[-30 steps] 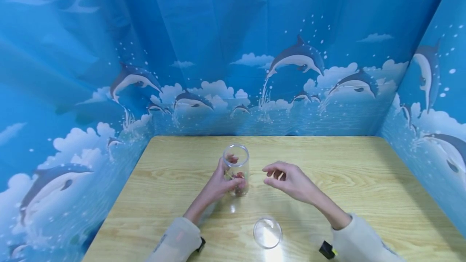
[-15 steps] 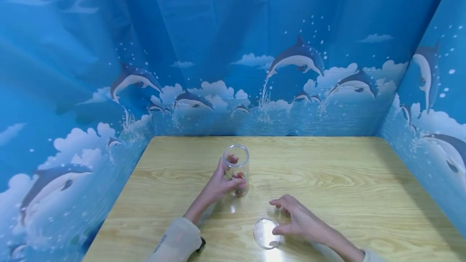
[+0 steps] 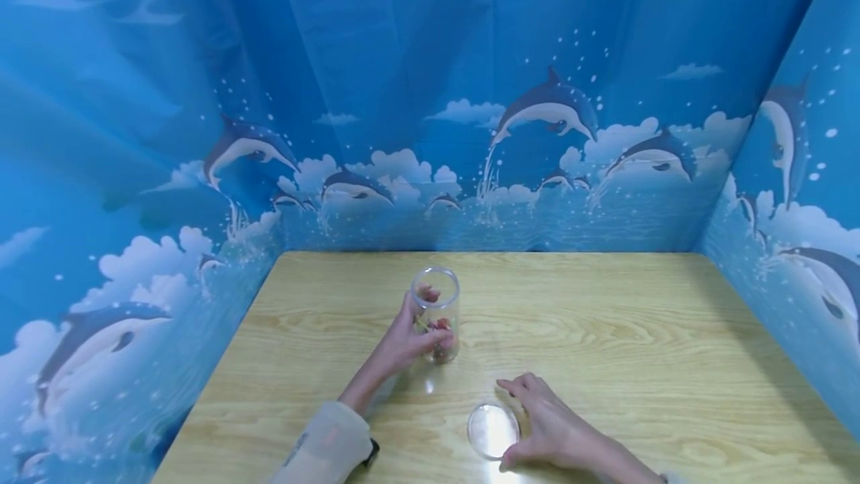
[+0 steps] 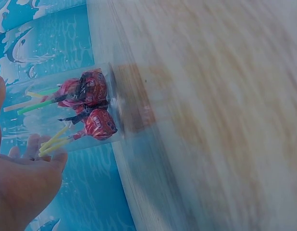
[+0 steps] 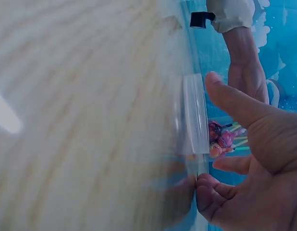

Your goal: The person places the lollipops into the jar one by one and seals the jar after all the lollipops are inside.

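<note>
A clear jar [image 3: 437, 312] stands upright on the wooden table [image 3: 605, 320], open at the top, with several red lollipops [image 3: 440, 331] inside. My left hand [image 3: 410, 331] grips the jar from its left side. In the left wrist view the jar [image 4: 67, 110] and the lollipops [image 4: 93, 106] show past my left hand [image 4: 28, 178]. A clear round lid [image 3: 493, 430] lies flat near the table's front edge. My right hand [image 3: 520, 424] pinches its rim between thumb and fingers. The right wrist view shows the lid [image 5: 194, 120] edge-on inside my right hand [image 5: 256, 144].
Blue sheets printed with dolphins [image 3: 551, 107] wall in the table at the back and on both sides. Bare wood stretches right of the jar and behind it. My left sleeve [image 3: 329, 443] rests near the front edge.
My right hand has dropped from beside the jar toward the front edge and closed its thumb and fingers round the lid. The left hand and the jar have stayed put.
</note>
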The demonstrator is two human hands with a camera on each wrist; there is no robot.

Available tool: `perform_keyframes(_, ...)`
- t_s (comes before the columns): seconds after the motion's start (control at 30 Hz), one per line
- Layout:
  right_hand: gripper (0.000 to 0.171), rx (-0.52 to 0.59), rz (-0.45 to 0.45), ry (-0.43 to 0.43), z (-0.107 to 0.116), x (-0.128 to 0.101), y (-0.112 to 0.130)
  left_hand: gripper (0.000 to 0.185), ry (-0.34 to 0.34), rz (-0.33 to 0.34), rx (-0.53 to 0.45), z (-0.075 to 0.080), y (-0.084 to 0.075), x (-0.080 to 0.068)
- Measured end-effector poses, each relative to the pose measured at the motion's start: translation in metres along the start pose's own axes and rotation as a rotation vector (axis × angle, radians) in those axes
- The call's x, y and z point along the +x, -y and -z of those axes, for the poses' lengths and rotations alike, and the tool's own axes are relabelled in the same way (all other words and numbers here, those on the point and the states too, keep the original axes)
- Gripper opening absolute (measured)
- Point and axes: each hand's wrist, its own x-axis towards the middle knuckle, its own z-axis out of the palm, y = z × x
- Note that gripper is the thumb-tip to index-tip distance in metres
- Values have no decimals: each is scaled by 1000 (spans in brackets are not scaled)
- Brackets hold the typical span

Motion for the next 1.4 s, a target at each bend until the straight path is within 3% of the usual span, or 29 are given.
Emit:
perform_keyframes(0.33,103,-160,16,-11,-9,2,5,80,-7,1,23,1,1,0)
perform_keyframes(0.73,84,-129,43,10,-4,4,5,80,-1,-19,-2,1,3,0)
perform_keyframes(0.97,84,4,-42,-20,27,19,6,81,4,-29,-2,1,4,1)
perform_keyframes(1.17,84,39,-28,-101,62,39,10,81,0,-15,11,1,3,2)
perform_keyframes(1.4,82,63,-14,-137,90,62,20,83,-3,-10,10,1,3,1)
